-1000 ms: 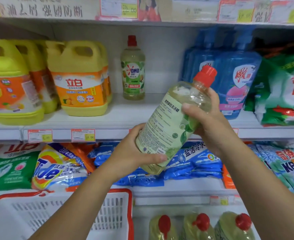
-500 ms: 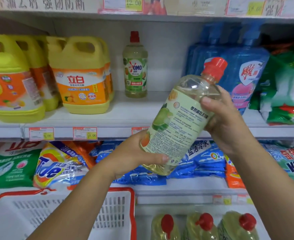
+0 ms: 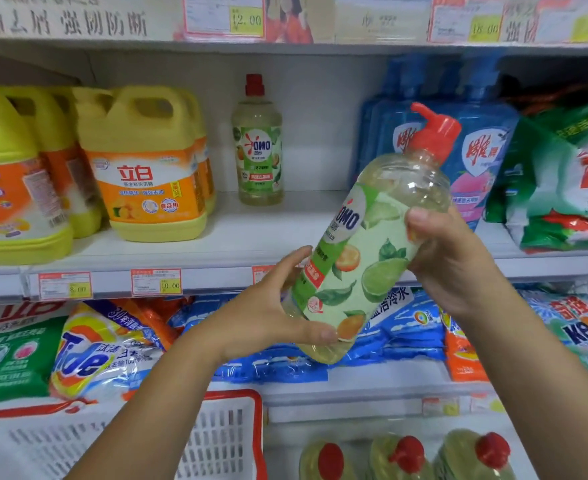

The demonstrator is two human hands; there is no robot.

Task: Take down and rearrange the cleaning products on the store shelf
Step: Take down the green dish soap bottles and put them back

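Head camera: the OMO bottle (image 3: 365, 258) hangs in mid-air, tilted, its red pump cap (image 3: 434, 129) pointing up and right, just in front of the middle shelf (image 3: 251, 237). The left hand (image 3: 268, 313) curls round its base and the right hand (image 3: 448, 258) grips the shoulder (both wrapped snugly). The danger, I'd say: slick plastic slipping if one hand releases, or the pump clipping the blue pouches (image 3: 486, 157) behind.
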